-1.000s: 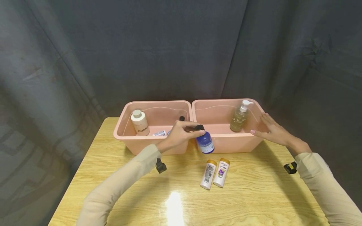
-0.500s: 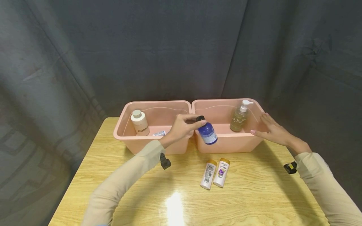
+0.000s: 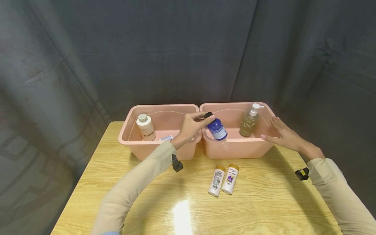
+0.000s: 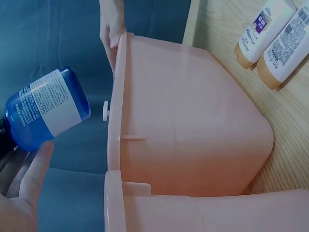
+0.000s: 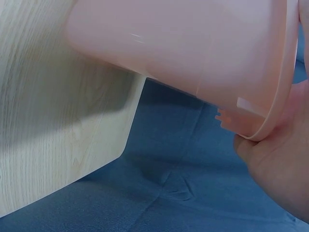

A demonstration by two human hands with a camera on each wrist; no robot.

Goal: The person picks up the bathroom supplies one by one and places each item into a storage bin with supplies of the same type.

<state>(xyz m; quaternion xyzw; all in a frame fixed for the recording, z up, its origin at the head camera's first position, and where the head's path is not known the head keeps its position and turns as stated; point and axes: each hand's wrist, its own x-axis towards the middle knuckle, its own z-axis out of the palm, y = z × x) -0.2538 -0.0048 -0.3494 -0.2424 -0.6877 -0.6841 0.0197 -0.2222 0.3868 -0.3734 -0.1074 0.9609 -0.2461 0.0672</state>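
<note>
My left hand (image 3: 192, 125) pinches the black cap of a blue bottle (image 3: 216, 129) with a white label and holds it tilted over the left end of the right pink bin (image 3: 235, 148). In the left wrist view the blue bottle (image 4: 44, 108) hangs beside that bin's rim (image 4: 116, 96). My right hand (image 3: 283, 135) lies with straight fingers against the right pink bin's right rim; in the right wrist view the palm (image 5: 280, 169) touches the rim (image 5: 275, 111). A pump bottle (image 3: 249, 121) stands inside this bin.
The left pink bin (image 3: 152, 147) holds a white bottle (image 3: 145, 127) with a beige cap and a small tube (image 3: 166, 138). Two white bottles with gold caps (image 3: 224, 179) lie on the wooden table (image 3: 264, 202) in front of the bins. A dark curtain hangs behind.
My left hand has lifted the blue bottle up and away from me, from in front of the bins to over the right bin's left end. The right hand has stayed put.
</note>
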